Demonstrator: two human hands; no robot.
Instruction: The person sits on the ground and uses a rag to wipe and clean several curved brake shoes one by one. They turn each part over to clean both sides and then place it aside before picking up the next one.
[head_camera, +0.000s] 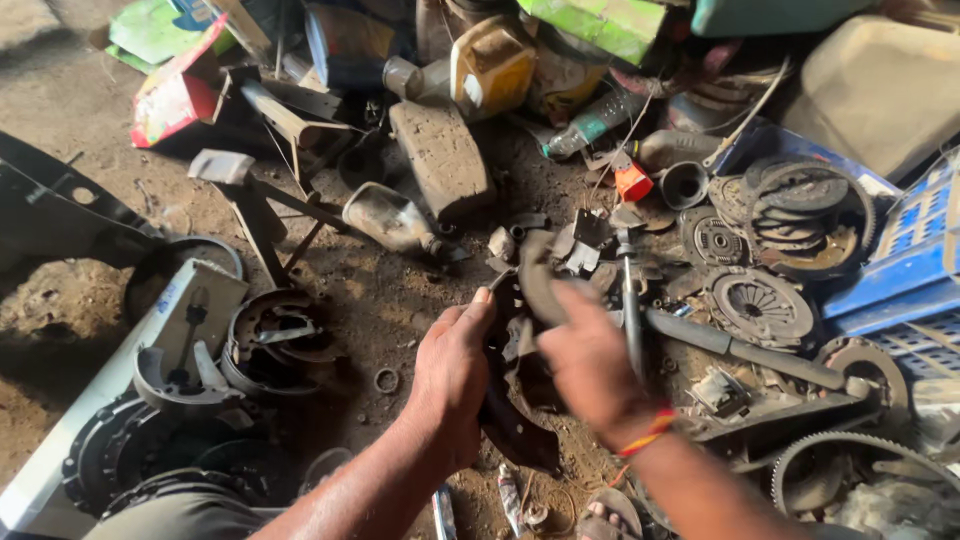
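While both hands work at mid-frame over the dirt floor (400, 300), the step in hand looks like fitting or separating curved brake shoes. Left hand (450, 375) has fingers clamped on the lower dark brake shoe (510, 425), thumb up along its edge. Right hand (590, 365) is motion-blurred; fingers seem wrapped on the upper curved shoe (535, 280), grip not certain. Probable next move: steady hold left, controlled pull or twist right, keeping both arcs aligned. Left and near: brake drum assembly (275, 335). Right: clutch plate (760, 305), long steel bar (740, 350). Far: plastic bottle (395, 220), yellow oil can (490, 65).
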